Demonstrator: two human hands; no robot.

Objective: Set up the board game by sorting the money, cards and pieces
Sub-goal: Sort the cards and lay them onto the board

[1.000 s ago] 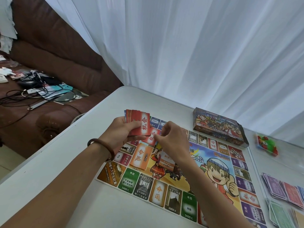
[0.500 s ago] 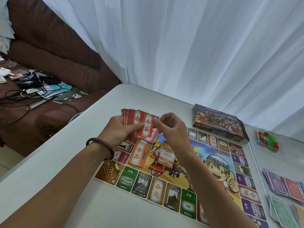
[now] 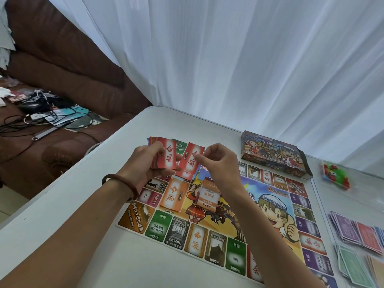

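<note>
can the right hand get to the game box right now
Probably yes: the game box lies uncovered, with nothing between it and the right hand. That hand pinches a red card, though, so it would have to put that down first.

The desk [image 3: 87, 204] lies bare along its left edge and near side, and in the far corner by the curtain [image 3: 239, 59]; the game board [image 3: 239, 206] covers the middle; above its far left corner the left hand [image 3: 143, 165] with the card stack [image 3: 167, 156] and the right hand [image 3: 220, 165] pinching a red card [image 3: 190, 164] crowd the air, forearms crossing the board; the box [image 3: 274, 156] blocks the far edge; a bag of pieces [image 3: 335, 177] and the money piles [image 3: 357, 235] fill the right side.
</note>
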